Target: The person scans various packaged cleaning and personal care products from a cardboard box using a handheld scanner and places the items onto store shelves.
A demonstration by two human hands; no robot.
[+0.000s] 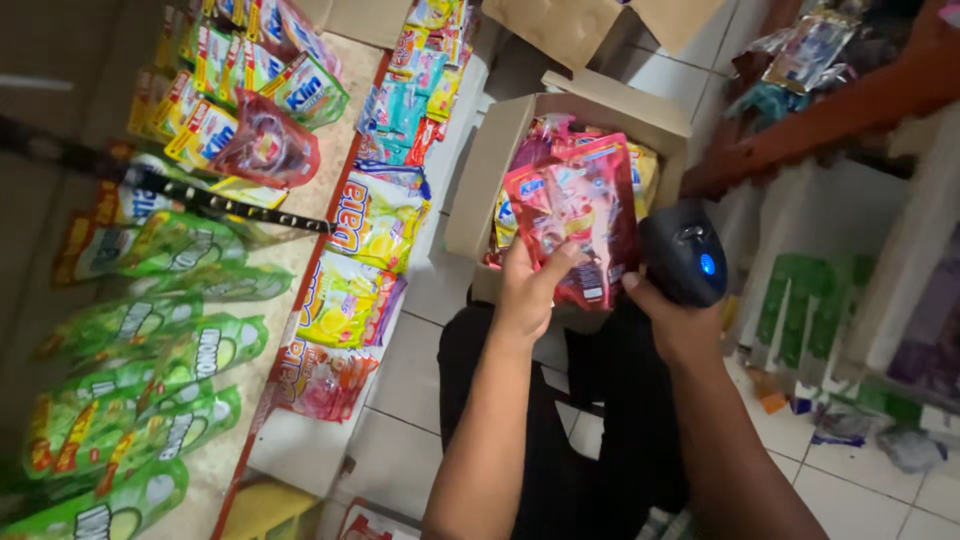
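White floor tiles point(420, 370) fill the lower part of my view, and to the left I see a long shelf point(300, 270) with a red front edge, loaded with green pouches point(150, 380) and yellow pouches point(375, 215). Straight ahead of me stands an open cardboard box point(490, 170), with more red and yellow packs inside.

In front of this box, raised between me and it, is the red pouch point(575, 220). Its long axis stands nearly upright, a little tilted, with the top end towards the box and the bottom end towards my wrists. My left hand point(528, 285) has it: the fingers are closed around the lower left edge and the thumb lies over the front face.

My right hand point(675, 320) is wrapped closed around a black handheld scanner point(685, 250), which shows a small blue light. The scanner sits just beside the right edge of the pouch, and my right thumb touches its lower right corner, near the white label.

So the pouch lies between both hands, a little more to the left. The left hand carries it, and the scanner head is right next to it, not apart.
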